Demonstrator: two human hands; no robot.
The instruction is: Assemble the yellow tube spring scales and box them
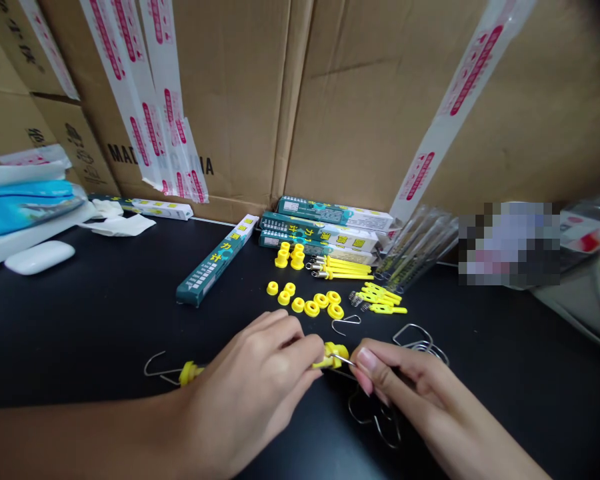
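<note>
My left hand is closed around a yellow plastic part, whose end sticks out past the fingers. Between thumb and fingertips, my right hand pinches a thin metal wire hook that meets this yellow end. Left of my left hand, a yellow cap with a bent wire hook shows; my hand hides whether it joins the held part. Several loose wire hooks lie under and beside my right hand, and another small hook lies just beyond the fingers.
Yellow caps, yellow rods and yellow pieces with springs lie beyond my hands. Printed narrow boxes, clear tubes and metal rings are nearby. Taped cardboard boxes wall the back.
</note>
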